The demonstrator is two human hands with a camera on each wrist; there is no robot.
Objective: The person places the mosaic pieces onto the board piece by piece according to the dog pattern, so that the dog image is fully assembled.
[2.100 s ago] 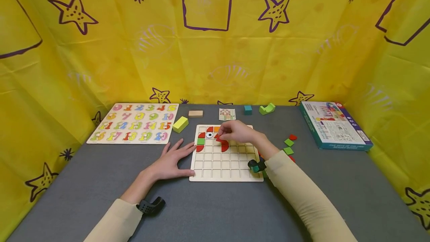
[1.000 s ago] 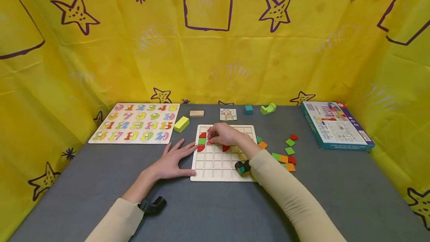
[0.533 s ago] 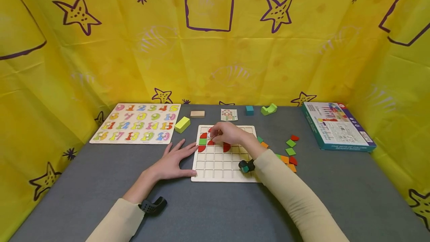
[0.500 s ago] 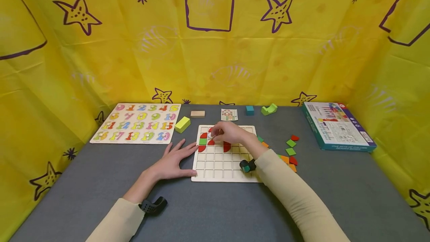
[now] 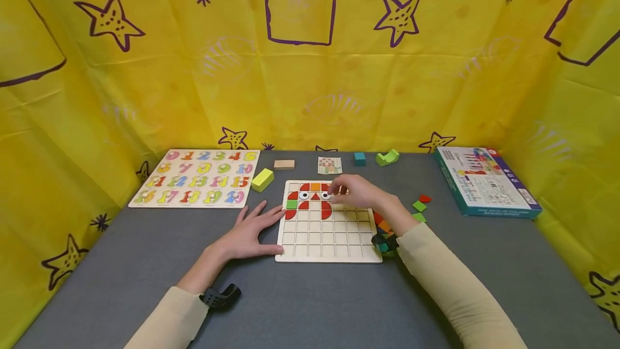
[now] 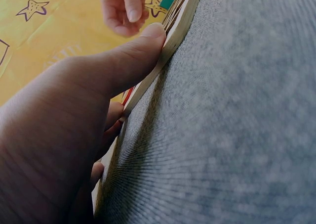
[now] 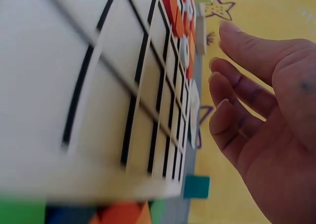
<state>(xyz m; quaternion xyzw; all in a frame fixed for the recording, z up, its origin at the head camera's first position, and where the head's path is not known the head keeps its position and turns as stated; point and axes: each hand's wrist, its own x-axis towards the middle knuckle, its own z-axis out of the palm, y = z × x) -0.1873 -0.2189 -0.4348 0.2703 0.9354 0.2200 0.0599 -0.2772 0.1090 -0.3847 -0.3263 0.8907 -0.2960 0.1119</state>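
A pale wooden grid board (image 5: 324, 238) lies on the table. Its upper left cells bear red rounded tiles (image 5: 326, 211), an orange square (image 5: 316, 186), a green square (image 5: 292, 204) and two white eye tiles (image 5: 304, 195), with a small red triangle (image 5: 315, 196) between the eyes. My left hand (image 5: 246, 235) rests spread beside the board, thumb and fingers touching its left edge. Above the board, just right of the second eye tile, my right hand (image 5: 357, 192) hovers with loosely bent fingers. The right wrist view shows nothing between that thumb (image 7: 242, 41) and the fingers.
Loose red, orange and green tiles (image 5: 419, 206) lie right of the board, partly hidden by the right arm. Behind stand a picture card (image 5: 330, 165), a teal cube (image 5: 359, 159), a green curved block (image 5: 387, 158) and a yellow block (image 5: 262, 180). A number puzzle (image 5: 194, 176) and a box (image 5: 486, 182) flank them.
A red tile held earlier by my right hand now lies below the left eye tile. The right hand has since shifted right, uncovering the eyes and triangle. The left hand stays put.
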